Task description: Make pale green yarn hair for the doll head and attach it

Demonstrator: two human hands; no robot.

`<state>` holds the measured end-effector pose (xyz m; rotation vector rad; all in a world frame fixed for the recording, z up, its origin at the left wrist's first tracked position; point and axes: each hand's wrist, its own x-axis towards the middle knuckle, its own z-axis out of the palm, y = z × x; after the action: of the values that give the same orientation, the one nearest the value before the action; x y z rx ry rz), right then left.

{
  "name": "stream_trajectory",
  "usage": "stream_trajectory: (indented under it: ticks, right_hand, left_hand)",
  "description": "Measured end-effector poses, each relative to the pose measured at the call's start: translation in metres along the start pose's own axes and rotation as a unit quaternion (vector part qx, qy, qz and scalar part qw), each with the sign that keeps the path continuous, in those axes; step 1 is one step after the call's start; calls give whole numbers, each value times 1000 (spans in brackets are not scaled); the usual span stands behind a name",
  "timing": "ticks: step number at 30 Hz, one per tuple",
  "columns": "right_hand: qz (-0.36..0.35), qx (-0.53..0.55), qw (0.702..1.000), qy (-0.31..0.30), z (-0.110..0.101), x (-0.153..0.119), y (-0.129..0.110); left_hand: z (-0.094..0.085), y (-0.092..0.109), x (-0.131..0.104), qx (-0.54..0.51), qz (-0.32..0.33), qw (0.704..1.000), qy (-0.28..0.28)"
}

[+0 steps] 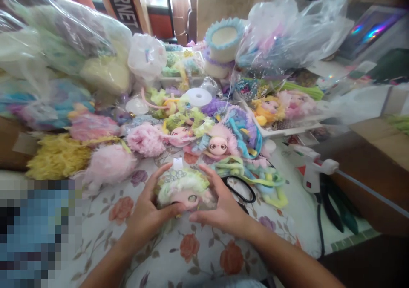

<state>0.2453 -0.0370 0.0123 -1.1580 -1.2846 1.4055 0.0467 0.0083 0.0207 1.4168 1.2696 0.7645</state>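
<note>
A doll's head (183,192) with pale green and white fluffy hair and a silvery tiara (175,176) is held low over the flowered cloth, its face partly covered by my thumbs. My left hand (151,205) curls around its left side, the thumb across the lower face. From the right, my right hand (220,205) grips it with the fingers along its side and the thumb near the chin. A small white tag (178,163) stands out above the tiara. Black-handled scissors (241,189) lie just right of my right hand.
Doll heads (218,145), yarn bundles (110,164) and fabric strips (255,173) crowd the far side of the table. A white glue gun (311,168) is at the right, near a white tray (281,130) of dolls. Plastic bags (287,32) stand behind.
</note>
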Motion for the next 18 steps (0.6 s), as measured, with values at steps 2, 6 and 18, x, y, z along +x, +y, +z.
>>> stream_trajectory:
  ticks: [2,6,18]
  right_hand:
    - [21,34,999,3,0,1,-1]
    - [33,33,999,22,1,3,0]
    - [47,48,998,-3,-4,2,3]
  left_hand:
    - [4,-3,-2,-13,2,1000,-7]
    - [7,-11,-4,-53,-14,998,-22]
    - [1,-5,-9,-288,-58,952,-87]
